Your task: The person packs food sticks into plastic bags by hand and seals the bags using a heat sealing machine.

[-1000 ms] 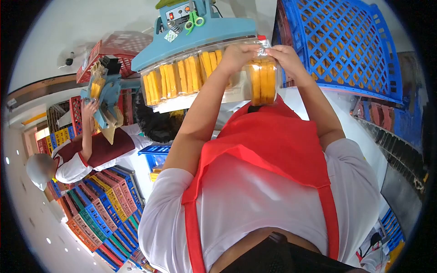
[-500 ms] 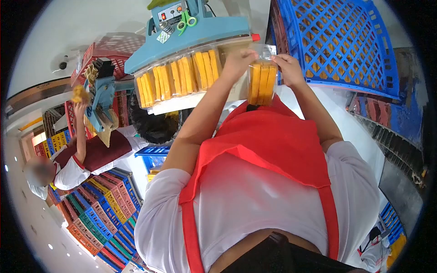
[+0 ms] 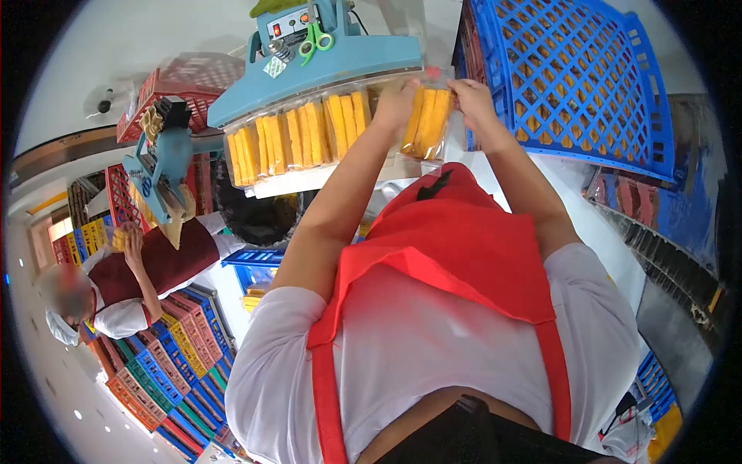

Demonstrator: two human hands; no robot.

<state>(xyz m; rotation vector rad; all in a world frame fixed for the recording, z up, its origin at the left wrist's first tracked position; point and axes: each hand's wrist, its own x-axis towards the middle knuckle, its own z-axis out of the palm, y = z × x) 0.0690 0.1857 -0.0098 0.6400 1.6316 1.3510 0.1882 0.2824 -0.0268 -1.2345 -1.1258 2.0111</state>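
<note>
A clear plastic bag of yellow stick-shaped food [image 3: 427, 125] hangs tilted between my two hands. My left hand [image 3: 396, 104] pinches its upper left corner, and my right hand [image 3: 472, 102] grips the upper right one. The bag's top edge is at the right end of a blue-green bag sealer [image 3: 332, 66]. Left of my left hand, several similar filled bags [image 3: 300, 138] stand in a row along the sealer's front edge, their tops at its jaw. My left hand partly covers the space beside the last bag in that row.
Green-handled scissors [image 3: 315, 42] hang on the sealer. A large blue crate [image 3: 576, 158] of brownish-yellow pieces stands at right. On the left, a co-worker [image 3: 154, 259] holds something yellow beside another sealer [image 3: 162, 166]. Stacked colored crates [image 3: 166, 363] and a black plastic-lined bin [image 3: 251, 209] are below.
Both my hands have moved the held bag left and up to the sealer's end, and it now tilts. The co-worker's hand has come down from the other sealer.
</note>
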